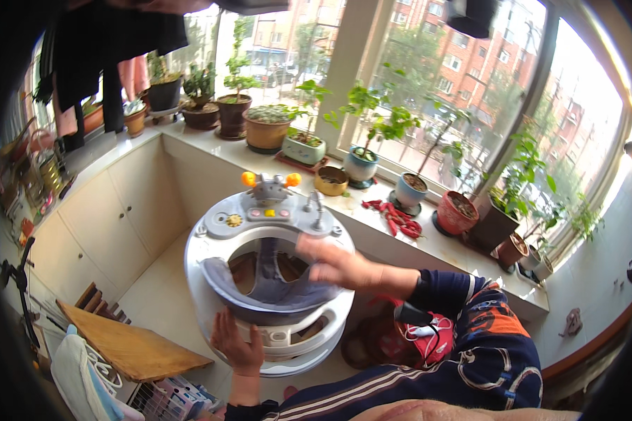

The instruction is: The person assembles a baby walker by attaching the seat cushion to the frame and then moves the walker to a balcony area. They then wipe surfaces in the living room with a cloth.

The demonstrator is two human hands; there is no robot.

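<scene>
A grey and white baby walker (198, 270) stands on the floor before me, with a dark grey fabric seat (249, 298) in its opening. Its front tray carries a grey toy head with orange ears (270, 186) and coloured buttons. My left hand (237, 345) lies with its fingers stretched out against the walker's near left rim. Above the right side of the seat is my right hand (340, 265), somewhat blurred, its fingers extended and nothing seen in them. Whether it touches the rim, I cannot tell.
Potted plants (267, 130) line the windowsill, with red peppers (397, 219) among them. White cabinets (119, 203) stand at the left. A wooden board (130, 344) leans at lower left beside a basket (165, 403). A red bag (432, 340) sits right of the walker.
</scene>
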